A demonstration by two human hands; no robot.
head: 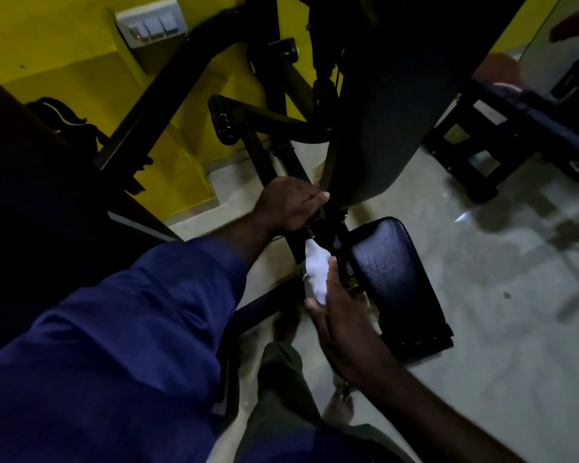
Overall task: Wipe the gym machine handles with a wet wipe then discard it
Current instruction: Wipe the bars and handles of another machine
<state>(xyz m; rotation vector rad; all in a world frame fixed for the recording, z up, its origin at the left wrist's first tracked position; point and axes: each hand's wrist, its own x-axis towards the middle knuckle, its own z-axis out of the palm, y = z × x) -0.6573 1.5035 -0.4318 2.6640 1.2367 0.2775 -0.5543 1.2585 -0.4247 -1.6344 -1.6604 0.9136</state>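
Wipe (316, 272) sits bunched against the black bar (297, 243), just beside the seat pad (391, 272), low on the machine. Your right hand (340, 315) grips it, thumb and fingers closed around wipe and bar, so that the wet face bears on the metal. Your left hand (290, 205) clamps the same bar just above, fingers wrapped tight, likely to steady the frame against the rubbing. Wiping appears under way; discarding is not yet done.
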